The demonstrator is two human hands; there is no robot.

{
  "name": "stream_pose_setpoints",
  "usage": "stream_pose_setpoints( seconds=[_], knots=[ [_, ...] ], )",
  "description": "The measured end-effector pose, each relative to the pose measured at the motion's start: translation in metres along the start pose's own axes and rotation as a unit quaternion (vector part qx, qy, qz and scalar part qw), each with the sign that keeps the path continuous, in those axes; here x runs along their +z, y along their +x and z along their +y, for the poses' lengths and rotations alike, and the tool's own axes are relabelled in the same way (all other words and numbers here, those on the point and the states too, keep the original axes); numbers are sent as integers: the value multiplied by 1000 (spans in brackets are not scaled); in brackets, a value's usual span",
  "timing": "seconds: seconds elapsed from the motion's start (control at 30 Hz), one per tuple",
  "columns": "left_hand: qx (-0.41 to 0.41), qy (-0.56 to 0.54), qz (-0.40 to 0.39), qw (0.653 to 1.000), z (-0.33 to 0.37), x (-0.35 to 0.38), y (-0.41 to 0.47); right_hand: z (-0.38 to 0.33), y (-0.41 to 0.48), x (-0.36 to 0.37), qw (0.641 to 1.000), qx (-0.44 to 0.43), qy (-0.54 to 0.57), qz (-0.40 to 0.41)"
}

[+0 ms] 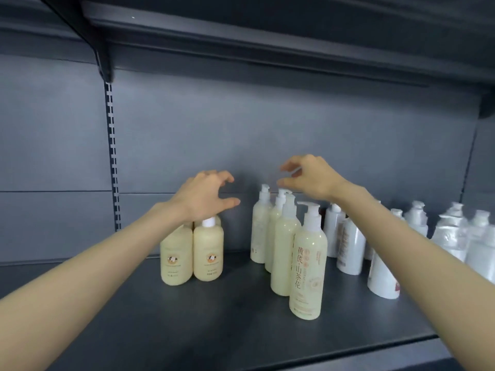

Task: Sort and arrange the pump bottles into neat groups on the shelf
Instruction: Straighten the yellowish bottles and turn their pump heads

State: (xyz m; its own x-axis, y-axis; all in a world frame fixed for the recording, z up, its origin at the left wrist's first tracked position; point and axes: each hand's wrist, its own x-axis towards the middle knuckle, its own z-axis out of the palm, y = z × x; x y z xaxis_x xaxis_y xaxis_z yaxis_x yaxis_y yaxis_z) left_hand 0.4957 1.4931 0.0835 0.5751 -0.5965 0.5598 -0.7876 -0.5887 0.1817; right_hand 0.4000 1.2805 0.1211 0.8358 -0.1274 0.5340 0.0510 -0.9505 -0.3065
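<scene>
A cluster of short cream pump bottles [208,250] stands at the left of the dark shelf [214,317]. My left hand [206,195] hovers just above them, fingers curled apart, holding nothing. To the right, several tall cream pump bottles [308,263] stand in a slanted line running back to the wall. My right hand [308,176] floats above the rear pump heads of that line, fingers spread, empty. Further right stand white pump bottles [351,245], partly hidden by my right forearm.
Plastic-wrapped white bottles [452,236] crowd the far right of the shelf. An upper shelf [241,36] overhangs close above. A slotted upright [111,156] runs down the back wall at the left. The shelf's front edge [321,352] lies near me.
</scene>
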Motion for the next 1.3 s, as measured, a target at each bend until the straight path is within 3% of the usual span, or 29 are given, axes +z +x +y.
stream_pose_setpoints(
  seconds=[0.33, 0.7, 1.07, 1.3],
  knots=[
    [-53, -34, 7, 998, 18, 49, 66, 78, 56, -2, 998, -43, 0, -54],
    [-122, -157, -6, 980, 9, 88, 117, 119, 101, 27, 974, -64, 148, -160],
    [-89, -251, -135, 955, 2, 100, 145, 119, 106, 39, 936, -49, 218, -271],
    [-88, -301, -156, 937, -6, 96, 153, 121, 106, 33, 920, -39, 243, -306]
  ],
)
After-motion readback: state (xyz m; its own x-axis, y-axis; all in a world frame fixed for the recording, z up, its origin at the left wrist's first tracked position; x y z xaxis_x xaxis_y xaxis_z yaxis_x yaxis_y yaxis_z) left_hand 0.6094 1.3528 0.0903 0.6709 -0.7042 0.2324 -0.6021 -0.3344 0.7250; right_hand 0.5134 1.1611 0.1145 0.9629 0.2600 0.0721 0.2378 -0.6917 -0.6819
